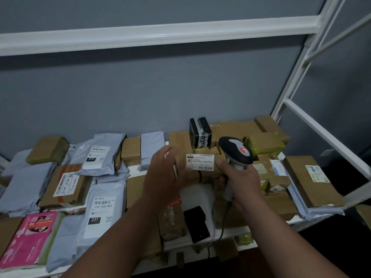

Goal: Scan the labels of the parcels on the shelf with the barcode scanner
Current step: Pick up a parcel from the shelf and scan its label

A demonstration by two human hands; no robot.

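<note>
My right hand (239, 177) grips the handle of a grey and black barcode scanner (235, 152), its head raised above the parcels in the middle of the shelf. Just left of the scanner lies a brown cardboard parcel with a white barcode label (200, 162) facing up. My left hand (163, 173) hovers with fingers spread and relaxed beside that label, holding nothing. Whether it touches the parcel is unclear. A grey mailer bag labelled 231 (102, 209) and a brown box with a label (66, 184) lie to the left.
Many parcels cover the white shelf (230, 231): grey bags at left, a pink packet (30, 235) at front left, a black box (200, 132) standing at the back, brown boxes at right (313, 181). A white beam (160, 35) crosses above. The scanner cable hangs over the front edge.
</note>
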